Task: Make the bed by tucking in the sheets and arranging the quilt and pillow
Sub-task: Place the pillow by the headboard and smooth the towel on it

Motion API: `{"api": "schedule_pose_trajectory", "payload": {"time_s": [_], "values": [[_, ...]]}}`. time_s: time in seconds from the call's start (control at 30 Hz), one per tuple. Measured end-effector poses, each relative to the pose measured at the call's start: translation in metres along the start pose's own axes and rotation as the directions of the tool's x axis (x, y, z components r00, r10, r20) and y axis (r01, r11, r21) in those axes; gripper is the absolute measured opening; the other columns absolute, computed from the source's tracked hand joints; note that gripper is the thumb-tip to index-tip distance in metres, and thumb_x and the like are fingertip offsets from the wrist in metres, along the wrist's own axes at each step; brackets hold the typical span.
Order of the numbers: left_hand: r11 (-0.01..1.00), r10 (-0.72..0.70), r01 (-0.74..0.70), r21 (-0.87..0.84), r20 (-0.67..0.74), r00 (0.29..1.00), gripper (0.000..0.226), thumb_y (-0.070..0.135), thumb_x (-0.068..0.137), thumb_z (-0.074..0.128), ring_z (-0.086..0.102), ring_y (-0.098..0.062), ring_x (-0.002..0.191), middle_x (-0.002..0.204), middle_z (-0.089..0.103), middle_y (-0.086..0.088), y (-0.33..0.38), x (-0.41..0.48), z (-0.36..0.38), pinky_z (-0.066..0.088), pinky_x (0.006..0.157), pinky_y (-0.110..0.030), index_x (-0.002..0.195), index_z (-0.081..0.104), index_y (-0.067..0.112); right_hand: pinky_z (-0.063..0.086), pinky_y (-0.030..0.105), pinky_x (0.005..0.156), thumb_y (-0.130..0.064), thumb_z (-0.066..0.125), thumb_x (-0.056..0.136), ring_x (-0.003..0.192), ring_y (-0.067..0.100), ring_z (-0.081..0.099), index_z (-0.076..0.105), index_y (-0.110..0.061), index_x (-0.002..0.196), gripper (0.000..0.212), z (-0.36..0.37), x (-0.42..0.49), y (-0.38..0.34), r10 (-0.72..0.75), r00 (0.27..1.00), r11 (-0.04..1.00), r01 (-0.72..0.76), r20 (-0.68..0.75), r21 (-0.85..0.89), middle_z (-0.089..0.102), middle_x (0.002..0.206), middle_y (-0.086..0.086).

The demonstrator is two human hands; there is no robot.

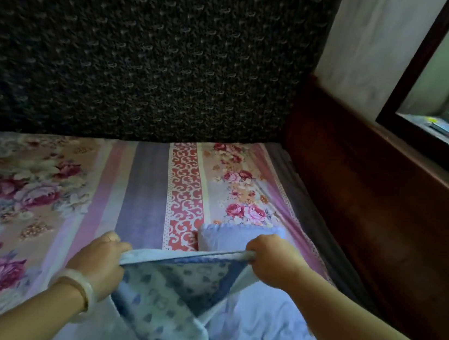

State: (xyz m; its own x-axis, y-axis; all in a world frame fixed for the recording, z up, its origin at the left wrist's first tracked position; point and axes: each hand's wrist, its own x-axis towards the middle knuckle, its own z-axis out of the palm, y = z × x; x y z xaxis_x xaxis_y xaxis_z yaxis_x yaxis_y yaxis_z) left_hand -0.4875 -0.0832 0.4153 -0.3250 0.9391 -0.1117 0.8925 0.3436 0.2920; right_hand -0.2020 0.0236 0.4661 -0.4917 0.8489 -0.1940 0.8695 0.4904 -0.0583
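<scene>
Floral sheet, hands gripping quilt, its near end cropped

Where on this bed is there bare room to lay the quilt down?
Floral sheet lies bare between left hand and dark wall. Crowded at right: quilt bunched below right hand, beside the wooden bed frame.

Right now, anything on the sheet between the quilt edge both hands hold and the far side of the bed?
Yes, one thing: a folded blue cloth lies on the sheet just beyond the right hand. It may be part of the quilt. Ahead of the left hand nothing visible blocks it.
</scene>
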Motion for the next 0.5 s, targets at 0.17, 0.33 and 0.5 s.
{"api": "schedule_pose_trajectory", "payload": {"time_s": [0.17,0.33,0.5], "values": [[0.944,0.052,-0.047,-0.326,0.008,0.999,0.012,0.007,0.086,0.059,0.056,-0.025,0.063,0.065,0.059,-0.008,0.005,0.019,0.0,0.038,0.056,-0.029,0.075,0.059,0.01,0.046,0.019,0.056,-0.016,0.055,0.087,0.091,0.027,0.067,0.068,-0.012,0.109,0.026,0.006,0.036,0.031,0.246,0.969,0.908,-0.238,0.022,0.344,0.069,0.1,0.006],[0.985,0.17,-0.167,-0.041,0.098,0.981,0.027,0.033,0.081,0.07,0.053,-0.016,0.068,0.07,0.05,0.006,0.018,0.032,-0.01,0.039,0.06,-0.029,0.07,0.048,0.023,0.032,0.02,0.037,-0.003,0.053,0.089,0.031,0.012,0.044,0.061,0.001,0.087,0.009,-0.01,0.059,0.05,0.447,0.892,0.634,-0.367,0.065,0.681,0.049,0.057,0.009],[0.981,-0.085,0.059,-0.183,-0.135,0.987,0.032,-0.008,0.075,0.051,0.053,-0.033,0.074,0.075,0.05,-0.008,0.016,0.067,-0.015,0.037,0.061,-0.032,0.061,0.048,0.019,0.037,0.022,0.042,-0.005,0.06,0.085,0.044,0.013,0.05,0.071,0.003,0.083,0.014,-0.028,0.073,0.047,0.506,0.862,0.479,-0.263,-0.019,0.838,0.063,0.055,0.009]]}}
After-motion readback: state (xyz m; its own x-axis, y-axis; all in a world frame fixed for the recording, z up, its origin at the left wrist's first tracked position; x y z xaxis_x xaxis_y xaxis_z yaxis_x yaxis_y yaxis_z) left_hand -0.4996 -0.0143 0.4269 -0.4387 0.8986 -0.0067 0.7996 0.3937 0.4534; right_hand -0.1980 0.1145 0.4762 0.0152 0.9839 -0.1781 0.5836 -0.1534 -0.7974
